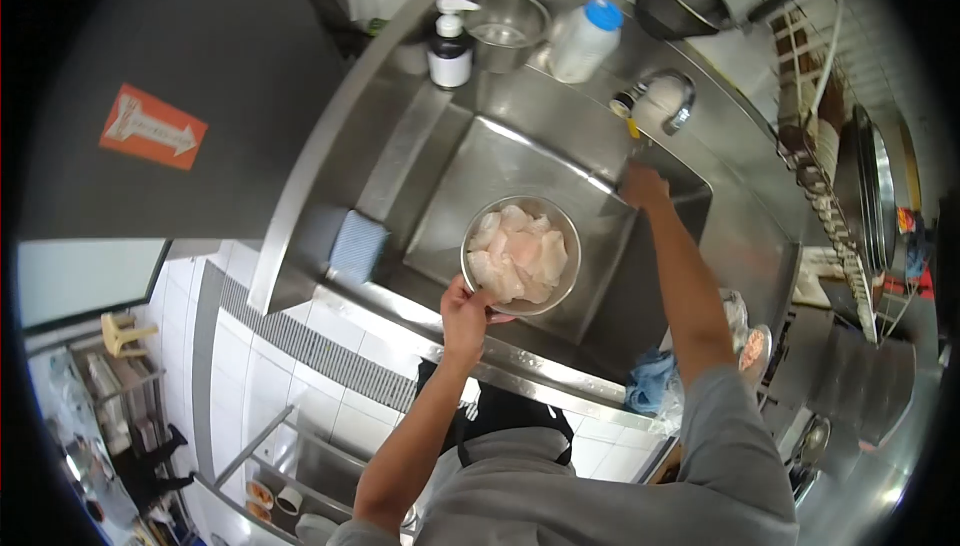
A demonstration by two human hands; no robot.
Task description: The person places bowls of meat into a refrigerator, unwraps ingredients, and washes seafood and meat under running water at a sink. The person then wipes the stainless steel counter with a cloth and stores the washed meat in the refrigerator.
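My left hand (464, 314) grips the near-left rim of a round metal bowl (574, 271), thumb at the edge and fingers underneath. Pale, pinkish-white slices of raw meat (518, 251) fill the bowl; whether they are chicken or fish I cannot tell. It is held over the stainless steel sink (450, 196). My right hand (643, 187) reaches to the sink's far-right side, just below the curved faucet (682, 106) with its yellow piece. The fingers of that hand are small and blurred, and I see no object in them.
On the sink's back ledge stand a pump bottle (450, 58), a metal pot (505, 31) and a blue-capped jug (588, 44). A blue-white cloth (358, 245) lies on the left rim. A black strainer (683, 4) sits behind; blue plastic (652, 383) lies by my right arm.
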